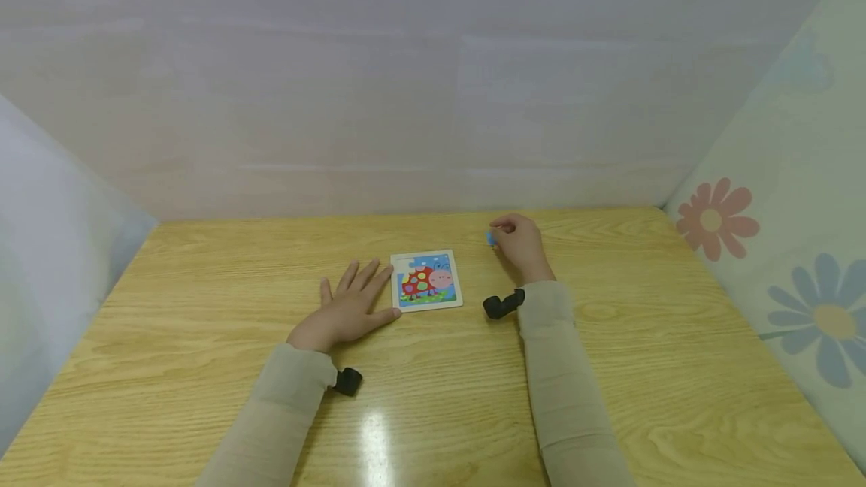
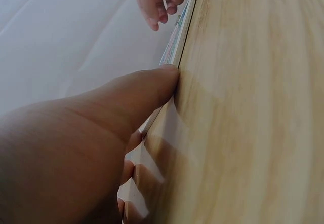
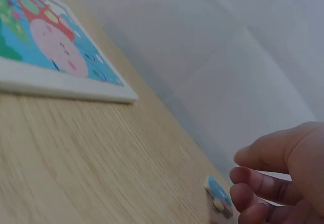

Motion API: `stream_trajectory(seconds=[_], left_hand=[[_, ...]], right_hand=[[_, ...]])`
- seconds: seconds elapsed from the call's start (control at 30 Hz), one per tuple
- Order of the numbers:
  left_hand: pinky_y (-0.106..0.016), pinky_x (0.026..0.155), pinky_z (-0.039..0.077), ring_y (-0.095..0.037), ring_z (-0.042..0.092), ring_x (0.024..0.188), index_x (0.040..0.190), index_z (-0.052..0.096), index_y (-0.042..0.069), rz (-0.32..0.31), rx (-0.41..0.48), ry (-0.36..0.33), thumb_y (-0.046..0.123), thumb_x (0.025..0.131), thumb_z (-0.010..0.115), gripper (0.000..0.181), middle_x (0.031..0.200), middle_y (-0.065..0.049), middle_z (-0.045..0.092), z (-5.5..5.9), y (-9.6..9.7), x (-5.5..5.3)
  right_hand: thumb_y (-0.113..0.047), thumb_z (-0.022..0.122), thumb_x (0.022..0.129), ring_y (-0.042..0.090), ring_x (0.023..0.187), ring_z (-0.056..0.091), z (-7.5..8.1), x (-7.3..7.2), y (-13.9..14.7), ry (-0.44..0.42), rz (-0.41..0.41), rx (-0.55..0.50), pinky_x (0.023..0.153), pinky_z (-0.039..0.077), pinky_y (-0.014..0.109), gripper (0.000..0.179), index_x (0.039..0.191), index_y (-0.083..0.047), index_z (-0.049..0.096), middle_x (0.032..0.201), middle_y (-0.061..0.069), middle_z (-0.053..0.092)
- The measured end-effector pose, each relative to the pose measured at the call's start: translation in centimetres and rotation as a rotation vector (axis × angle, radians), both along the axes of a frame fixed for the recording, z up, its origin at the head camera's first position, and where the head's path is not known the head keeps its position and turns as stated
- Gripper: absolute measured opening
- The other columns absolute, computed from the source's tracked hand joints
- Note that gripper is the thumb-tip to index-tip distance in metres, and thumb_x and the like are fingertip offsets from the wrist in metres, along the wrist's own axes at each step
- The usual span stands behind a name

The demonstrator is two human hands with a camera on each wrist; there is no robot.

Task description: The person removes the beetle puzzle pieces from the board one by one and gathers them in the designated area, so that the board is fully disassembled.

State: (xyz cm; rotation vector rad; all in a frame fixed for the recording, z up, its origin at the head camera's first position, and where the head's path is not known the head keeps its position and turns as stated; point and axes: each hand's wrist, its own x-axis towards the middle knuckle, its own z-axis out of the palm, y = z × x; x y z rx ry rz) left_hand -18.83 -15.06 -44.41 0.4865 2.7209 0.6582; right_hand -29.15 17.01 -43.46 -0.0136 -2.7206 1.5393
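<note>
A square ladybug jigsaw puzzle [image 1: 426, 282] in a white frame lies flat on the table. Its upper left corner shows a pale bare patch. My left hand [image 1: 349, 307] rests spread beside it, with thumb and fingertips at the frame's left edge; in the left wrist view the thumb [image 2: 136, 89] meets that edge. To the right of the puzzle, a small blue puzzle piece [image 3: 218, 192] sits on the table. Right beside this piece is my right hand [image 1: 519, 243], its fingers loosely bent and the thumb apart from them, with nothing seen between them.
The wooden table [image 1: 433, 382] ends at a pale cloth backdrop [image 1: 419, 111]. On the right, a side panel [image 1: 798, 194] carries printed flowers. Each wrist wears a small black camera, as on the right wrist camera [image 1: 501, 307].
</note>
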Motion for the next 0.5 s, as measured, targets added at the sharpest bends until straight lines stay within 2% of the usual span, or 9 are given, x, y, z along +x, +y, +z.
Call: stream_trajectory(seconds=[0.17, 0.5], left_hand=[[-0.076, 0.107, -0.016, -0.041, -0.012, 0.154, 0.165, 0.015, 0.019, 0.004, -0.001, -0.005, 0.057, 0.1, 0.054, 0.085, 0.171, -0.012, 0.003, 0.2, 0.0, 0.1], [-0.077, 0.107, -0.016, -0.043, -0.011, 0.153, 0.164, 0.016, 0.018, 0.003, 0.013, -0.004, 0.06, 0.099, 0.053, 0.086, 0.17, -0.013, 0.003, 0.2, 0.2, 0.2]], right_hand=[[-0.017, 0.061, 0.101, 0.028, 0.1, 0.056, 0.5, 0.3, -1.4, 0.007, 0.1, 0.026, 0.087, 0.047, 0.04, 0.026, 0.119, -0.001, 0.07, 0.109, 0.013, 0.062], [-0.016, 0.066, 0.098, 0.024, 0.1, 0.06, 1.4, 1.1, -4.5, -0.005, 0.31, 0.127, 0.089, 0.051, 0.04, 0.024, 0.12, -0.007, 0.07, 0.107, 0.006, 0.065]])
